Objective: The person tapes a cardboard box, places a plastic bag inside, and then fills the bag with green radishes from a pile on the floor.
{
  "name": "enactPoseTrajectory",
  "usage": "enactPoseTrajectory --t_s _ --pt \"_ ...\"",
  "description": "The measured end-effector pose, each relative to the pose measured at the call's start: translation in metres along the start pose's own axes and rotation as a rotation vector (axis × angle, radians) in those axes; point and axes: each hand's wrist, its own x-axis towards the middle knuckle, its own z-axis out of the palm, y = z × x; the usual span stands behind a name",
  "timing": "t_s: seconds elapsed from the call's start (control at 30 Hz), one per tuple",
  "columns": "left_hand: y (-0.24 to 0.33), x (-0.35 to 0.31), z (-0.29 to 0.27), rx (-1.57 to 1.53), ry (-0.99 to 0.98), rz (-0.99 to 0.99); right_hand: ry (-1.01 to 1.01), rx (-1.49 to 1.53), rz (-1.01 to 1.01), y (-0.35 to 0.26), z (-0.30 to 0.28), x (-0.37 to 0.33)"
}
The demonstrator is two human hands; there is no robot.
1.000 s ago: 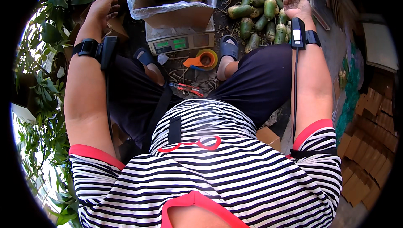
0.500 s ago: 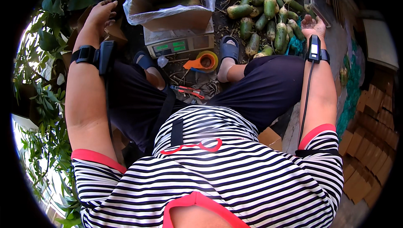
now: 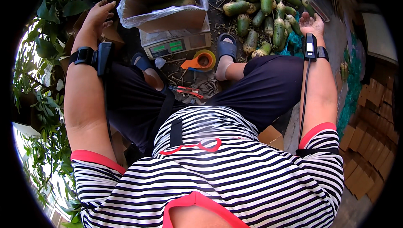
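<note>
My left hand [image 3: 99,16] is held out at the far left, palm turned inward, with its fingers apart and nothing in them. It is left of a cardboard box [image 3: 178,20] lined with clear plastic, which sits on a digital scale [image 3: 178,45]. Inside the box, part of a green radish [image 3: 184,2] shows. At the right, my right hand [image 3: 312,25] is palm up, its fingers loosely bent and apart, holding nothing. A pile of green radishes [image 3: 266,4] with soil on them lies just left of it.
Between my sandalled feet are an orange tape dispenser [image 3: 200,61] and a red utility knife [image 3: 187,91]. Teal netting [image 3: 294,43] lies beside the pile. Leafy plants [image 3: 45,45] line the left side; stacked flat cardboard [image 3: 369,139] stands at the right.
The box, scale and radishes appear slightly farther left and higher in the picture. Both hands stay held out to the sides, with little movement.
</note>
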Motion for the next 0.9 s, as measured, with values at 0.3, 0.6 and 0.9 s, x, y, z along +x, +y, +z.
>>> enactPoseTrajectory --t_s 0.3,0.6,0.9 --pt "-0.002 -0.002 -0.003 0.002 0.002 -0.003 -0.031 -0.013 0.037 0.000 0.006 -0.004" --pt "-0.011 0.002 -0.012 0.049 -0.035 -0.043 -0.008 0.164 0.021 -0.023 -0.007 -0.017" --pt "-0.061 0.043 -0.053 0.010 -0.078 -0.151 0.233 0.354 -0.040 0.018 -0.210 -0.034"
